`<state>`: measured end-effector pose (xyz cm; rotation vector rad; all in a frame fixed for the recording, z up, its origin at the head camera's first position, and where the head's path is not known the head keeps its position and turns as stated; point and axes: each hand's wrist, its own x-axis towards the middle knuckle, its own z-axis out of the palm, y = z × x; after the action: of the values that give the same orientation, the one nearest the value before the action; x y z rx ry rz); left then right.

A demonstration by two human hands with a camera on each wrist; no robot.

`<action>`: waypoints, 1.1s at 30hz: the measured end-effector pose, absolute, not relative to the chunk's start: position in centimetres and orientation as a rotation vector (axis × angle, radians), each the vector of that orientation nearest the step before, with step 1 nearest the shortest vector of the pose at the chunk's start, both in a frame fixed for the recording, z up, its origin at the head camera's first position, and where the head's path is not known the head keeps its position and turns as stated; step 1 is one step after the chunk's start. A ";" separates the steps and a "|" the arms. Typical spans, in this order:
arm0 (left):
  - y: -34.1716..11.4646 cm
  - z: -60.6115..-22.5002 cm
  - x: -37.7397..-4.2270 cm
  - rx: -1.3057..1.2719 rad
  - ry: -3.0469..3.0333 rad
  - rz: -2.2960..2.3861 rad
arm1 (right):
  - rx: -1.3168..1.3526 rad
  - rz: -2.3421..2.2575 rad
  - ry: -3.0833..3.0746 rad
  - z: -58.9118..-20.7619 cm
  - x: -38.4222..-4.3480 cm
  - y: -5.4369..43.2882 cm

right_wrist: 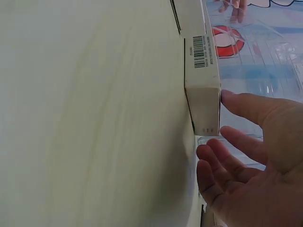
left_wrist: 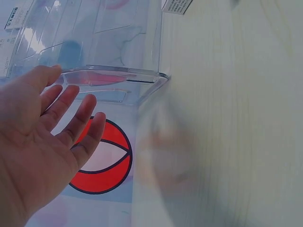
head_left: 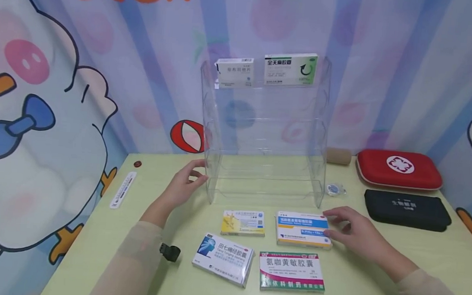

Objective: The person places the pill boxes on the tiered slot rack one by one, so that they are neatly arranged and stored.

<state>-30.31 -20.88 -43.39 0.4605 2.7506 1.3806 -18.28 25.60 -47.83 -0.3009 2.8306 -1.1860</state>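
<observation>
In the head view, the blue-and-white box lies flat on the counter just to the left of the right hand's grip, thumb at its right edge and fingertips by its upper right corner, while the left hand's grip is relaxed beside the clear rack. The left wrist view shows that hand unclosed, fingers apart, its thumb tip at the rack's edge. In the right wrist view, the thumb meets the box's edge near one end, and the other fingers, loosely bent beyond that end, are not closed round it.
</observation>
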 end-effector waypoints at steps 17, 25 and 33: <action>-20.9 -43.4 -30.3 0.497 2.741 1.412 | -0.159 -1.189 2.718 -47.2 -18.6 25.9; -20.7 -43.6 -30.4 0.494 2.745 1.407 | -0.122 -1.243 2.858 -45.7 -17.6 25.4; -20.6 -43.6 -30.5 0.483 2.741 1.413 | -0.224 -1.316 2.975 -42.9 -18.1 24.6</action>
<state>-30.51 -20.62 -43.59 0.4831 2.7411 1.4128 -18.13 24.60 -42.91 -0.2236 2.9754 -1.3165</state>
